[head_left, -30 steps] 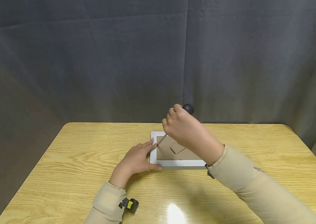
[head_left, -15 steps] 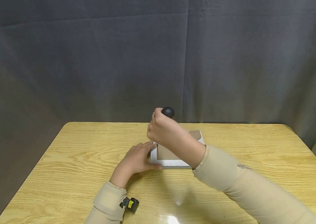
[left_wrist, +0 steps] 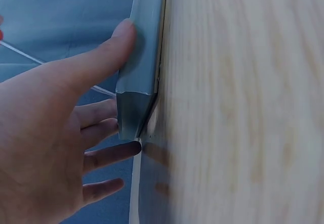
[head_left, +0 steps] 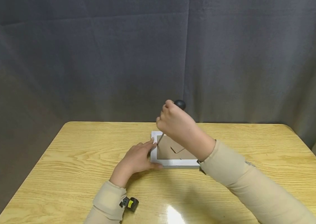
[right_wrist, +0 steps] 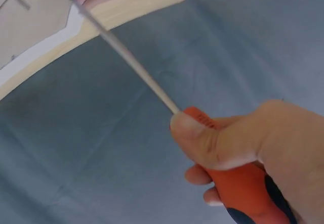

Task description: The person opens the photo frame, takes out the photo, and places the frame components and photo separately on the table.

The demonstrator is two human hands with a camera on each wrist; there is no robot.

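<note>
- Curtain (head_left: 118,62): dark grey, hanging behind the work area.
- Table (head_left: 90,155): light wood grain, rounded far corners; it bears the work.
- Frame (head_left: 174,163): white-bordered, lying flat on the table, straight ahead of the person. Its right part is screened by the right arm.
- Backing board (head_left: 164,154): brown, facing up, sitting within the white border wherever visible. No raised edge or gap found.
- Left hand (head_left: 136,158): fingers extended and spread, thumb against the frame's near side, fingertips at its left end. It steadies the frame without wrapping round it.
- Right hand (head_left: 176,123): closed firmly around the tool's handle, thumb laid along it towards the shaft.
- Screwdriver (right_wrist: 243,191): orange and black handle, held at a slant. The tip of its metal shaft (right_wrist: 136,70) meets the seam between board and border at the left end, just beside a left fingertip.
- Bent line (head_left: 173,150): dark, angular mark on the board; its nature cannot be confirmed.
- Dark speck (right_wrist: 13,58): at the board's near edge, possibly a fastening.
- Progress, as judged: tool positioned and frame braced, so work at the left seam appears under way. The board being in place, that work appears unfinished; the condition of any fastening at the tip cannot be told.
</note>
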